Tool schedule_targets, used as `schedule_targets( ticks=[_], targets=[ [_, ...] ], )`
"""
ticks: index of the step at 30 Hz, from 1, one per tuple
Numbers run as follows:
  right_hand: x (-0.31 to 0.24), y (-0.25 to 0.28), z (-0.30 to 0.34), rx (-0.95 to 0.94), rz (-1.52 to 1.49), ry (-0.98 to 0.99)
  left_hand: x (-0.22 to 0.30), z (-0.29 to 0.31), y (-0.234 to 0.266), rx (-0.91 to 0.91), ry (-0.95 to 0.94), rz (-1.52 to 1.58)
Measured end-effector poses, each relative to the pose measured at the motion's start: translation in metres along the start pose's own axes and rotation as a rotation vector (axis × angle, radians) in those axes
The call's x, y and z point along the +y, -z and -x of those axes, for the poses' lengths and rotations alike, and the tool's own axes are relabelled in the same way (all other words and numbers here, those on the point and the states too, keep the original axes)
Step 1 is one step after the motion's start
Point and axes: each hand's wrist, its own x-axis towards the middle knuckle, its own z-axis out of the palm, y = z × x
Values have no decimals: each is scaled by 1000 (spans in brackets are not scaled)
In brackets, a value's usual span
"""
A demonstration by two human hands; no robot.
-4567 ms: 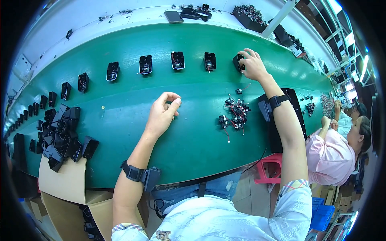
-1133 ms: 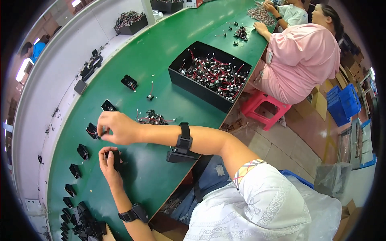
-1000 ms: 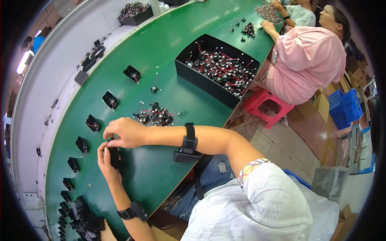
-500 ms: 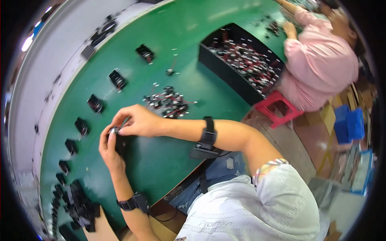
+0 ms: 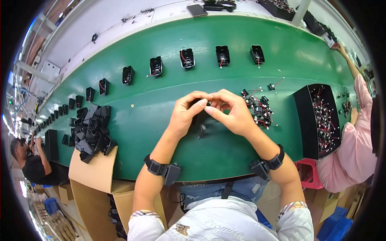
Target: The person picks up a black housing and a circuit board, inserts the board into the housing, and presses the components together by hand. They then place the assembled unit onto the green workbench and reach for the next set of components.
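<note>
My left hand and my right hand meet over the middle of the green table. Their thumbs and fingers close on a small black plastic housing, mostly hidden behind them. A blurred small dark piece shows just below it; whether it is attached I cannot tell. Close to my right hand lies a pile of small black parts with red wires and white plugs. Beyond both hands, black open housings with wires stand in a curved row.
At left, black housings are heaped by a cardboard box flap. A black bin of wired parts stands at right beside a person in pink. Another person in black sits far left. A phone-like slab lies on the back ledge.
The view has swung to the right and levelled, so the row now runs across the top. My hands stay together at the black housing.
</note>
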Motion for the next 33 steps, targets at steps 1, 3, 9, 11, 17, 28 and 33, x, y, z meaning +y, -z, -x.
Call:
schedule_targets(
  ticks=[1,3,9,11,17,28,33],
  targets=[
    [0,-4,1,64,145,66,-5,0,-2,37,-41,-75],
    [1,-12,1,101,111,29,-8,0,-11,113,-60,-66],
    [-27,-28,9,-227,414,582,-3,-20,21,506,-354,-467],
    [-23,-66,44,-494,551,604,-7,-32,22,540,-353,-357],
    [2,-48,22,-348,582,361,-5,-24,37,547,-354,-349],
    [-32,0,9,-407,609,91,-4,-19,39,497,-249,-317],
    [1,-15,9,-350,624,299,-6,-17,35,529,-244,-455]
  ],
)
